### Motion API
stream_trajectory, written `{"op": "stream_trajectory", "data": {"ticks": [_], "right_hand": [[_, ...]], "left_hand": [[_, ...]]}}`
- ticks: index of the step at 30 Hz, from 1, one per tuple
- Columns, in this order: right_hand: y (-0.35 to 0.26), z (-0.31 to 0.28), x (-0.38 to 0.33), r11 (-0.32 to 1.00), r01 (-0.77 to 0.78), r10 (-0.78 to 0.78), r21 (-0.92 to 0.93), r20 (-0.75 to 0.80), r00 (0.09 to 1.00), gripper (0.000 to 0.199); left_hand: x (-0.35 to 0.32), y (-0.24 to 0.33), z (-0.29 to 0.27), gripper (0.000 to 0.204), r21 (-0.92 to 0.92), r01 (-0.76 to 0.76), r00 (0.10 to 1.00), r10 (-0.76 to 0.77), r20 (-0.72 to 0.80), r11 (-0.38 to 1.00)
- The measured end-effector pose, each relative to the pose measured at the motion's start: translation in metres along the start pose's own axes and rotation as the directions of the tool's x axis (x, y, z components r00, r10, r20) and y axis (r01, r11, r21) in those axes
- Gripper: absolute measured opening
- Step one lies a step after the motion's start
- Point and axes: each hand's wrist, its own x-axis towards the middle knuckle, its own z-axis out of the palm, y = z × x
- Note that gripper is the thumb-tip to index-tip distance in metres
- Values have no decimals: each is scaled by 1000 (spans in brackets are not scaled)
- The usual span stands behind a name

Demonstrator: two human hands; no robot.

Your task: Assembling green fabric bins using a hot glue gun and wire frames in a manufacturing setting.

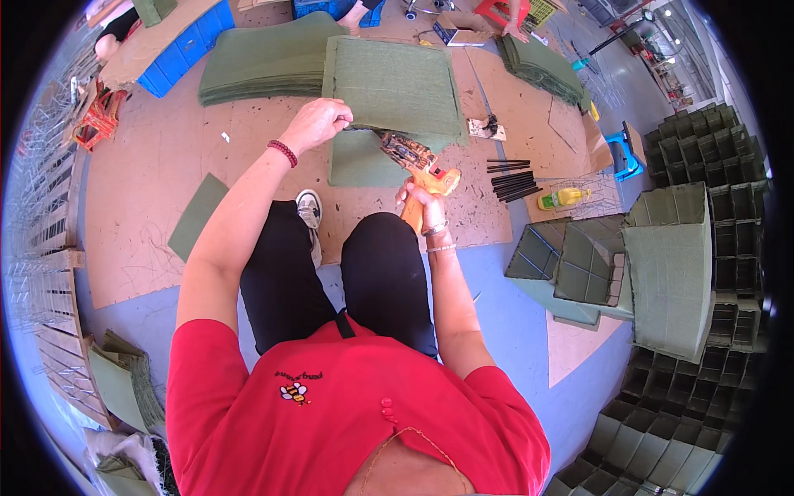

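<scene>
I sit over brown cardboard on the floor. My left hand [317, 121] pinches and lifts the near edge of a green felt sheet [395, 84]. Under it lies another green sheet [357, 163], partly uncovered. My right hand [420, 204] grips the handle of an orange glue gun [418, 162], whose dark nozzle points into the gap below the lifted edge, close to my left fingers.
A stack of green sheets [260, 70] lies at the back left. Black glue sticks [513, 179] and a yellow bottle [562, 197] rest to the right. Green grid boxes [670, 264] pile up on the right. Another person's hand [514, 30] works at the far top.
</scene>
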Motion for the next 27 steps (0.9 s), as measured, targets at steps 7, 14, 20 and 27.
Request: {"op": "stream_trajectory", "data": {"ticks": [7, 14, 20, 27], "right_hand": [[-1, 2, 4, 998, -39, 42, -42, 64, 997, 15], [-1, 7, 7, 993, -78, 85, -86, 78, 993, 14], [3, 11, 13, 985, -89, 105, -151, 104, 989, 13], [2, 20, 18, 980, -91, 115, -174, 135, 984, 16]], "left_hand": [[-3, -9, -2, 8, -46, 29, 999, -29, 15, 999], [-3, -11, -5, 8, -76, 61, 998, -61, 4, 995], [-3, -13, -6, 8, -105, 90, 996, -90, 6, 990], [-4, -15, -6, 8, -110, 99, 995, -100, -3, 989]]}}
